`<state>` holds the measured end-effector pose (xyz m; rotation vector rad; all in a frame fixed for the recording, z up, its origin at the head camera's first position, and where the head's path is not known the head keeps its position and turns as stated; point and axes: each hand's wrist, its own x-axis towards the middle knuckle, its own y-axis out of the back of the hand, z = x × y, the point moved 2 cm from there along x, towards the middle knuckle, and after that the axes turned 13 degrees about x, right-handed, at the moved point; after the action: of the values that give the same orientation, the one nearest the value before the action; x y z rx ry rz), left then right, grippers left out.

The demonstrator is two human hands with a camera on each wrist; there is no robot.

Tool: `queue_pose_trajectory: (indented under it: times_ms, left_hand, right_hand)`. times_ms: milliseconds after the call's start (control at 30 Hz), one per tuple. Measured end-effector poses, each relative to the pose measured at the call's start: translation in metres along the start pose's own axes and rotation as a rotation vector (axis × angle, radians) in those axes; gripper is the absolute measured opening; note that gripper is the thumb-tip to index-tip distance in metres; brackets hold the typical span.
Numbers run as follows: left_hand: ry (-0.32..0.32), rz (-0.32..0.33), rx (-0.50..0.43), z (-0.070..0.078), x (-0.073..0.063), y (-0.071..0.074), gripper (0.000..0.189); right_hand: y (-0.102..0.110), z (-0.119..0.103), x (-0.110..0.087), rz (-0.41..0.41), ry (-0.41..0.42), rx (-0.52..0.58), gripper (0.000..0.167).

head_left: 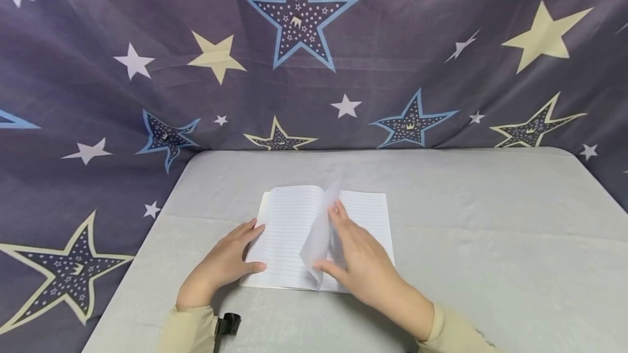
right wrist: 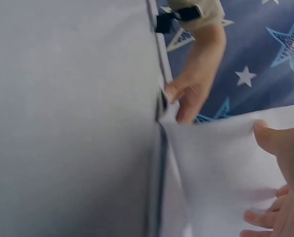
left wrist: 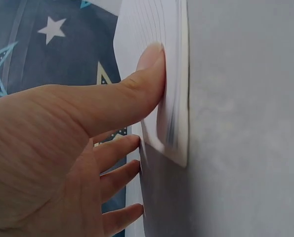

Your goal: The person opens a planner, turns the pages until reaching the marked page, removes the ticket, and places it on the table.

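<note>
A lined notebook [head_left: 289, 233] lies spread on the table, and a single page [head_left: 319, 233] stands up near its spine. My right hand [head_left: 365, 257] is against the right face of that page, thumb and fingers extended. In the right wrist view the thumb and fingertips lie over the white page [right wrist: 221, 168] on its near side. My left hand [head_left: 228, 260] rests at the notebook's left edge with its fingers spread. The left wrist view has the left thumb [left wrist: 147, 79] on the paper near the lower corner, the other fingertips beside the edge.
The table [head_left: 490, 266] has a pale grey cloth cover. Behind it and along its left side hangs a dark curtain [head_left: 373, 31] with a star pattern. A black strap with a buckle [head_left: 228, 324] hangs at the left sleeve.
</note>
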<state>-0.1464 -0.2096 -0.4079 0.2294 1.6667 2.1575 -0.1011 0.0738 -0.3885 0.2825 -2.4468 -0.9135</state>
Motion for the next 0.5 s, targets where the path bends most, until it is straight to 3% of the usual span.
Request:
queue_pose_trajectory:
  times_ms: [233,367,500]
  left_hand:
    - [0.054,-0.014,0.016,-0.002,-0.001,0.003,0.076]
    - [0.094,0.012,0.032,-0.005,-0.001,0.004,0.063]
    - [0.098,0.063,0.051,-0.007,-0.001,0.006,0.051]
  right_hand:
    - [-0.020,-0.006,-0.008,-0.196,-0.015,-0.059,0.082]
    - [-0.025,-0.008,-0.014,-0.319,-0.046,-0.113,0.073]
    - [-0.027,-0.008,-0.018,-0.385,-0.040,-0.155,0.069]
